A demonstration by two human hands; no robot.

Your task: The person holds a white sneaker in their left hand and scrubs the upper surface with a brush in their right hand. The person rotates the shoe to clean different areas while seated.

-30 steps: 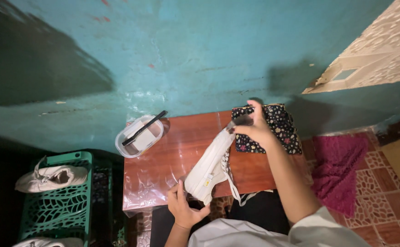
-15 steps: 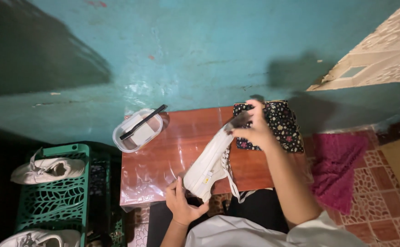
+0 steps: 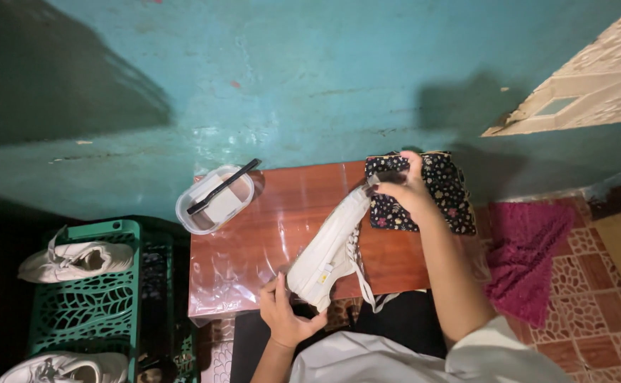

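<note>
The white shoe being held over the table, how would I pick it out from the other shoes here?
Start at the reddish-brown table against the teal wall. The white sneaker lies slantwise across it, gripped by the left hand and right hand. The other white sneakers sit on the green crate, untouched.

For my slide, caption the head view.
Left hand and right hand hold a white sneaker over a reddish table.

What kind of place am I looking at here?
Probably a room in a home, used as a spot for shoe care. A small wooden table stands against a painted teal wall, a green plastic rack holds white sneakers, and a patterned tile floor carries a magenta rug.
</note>
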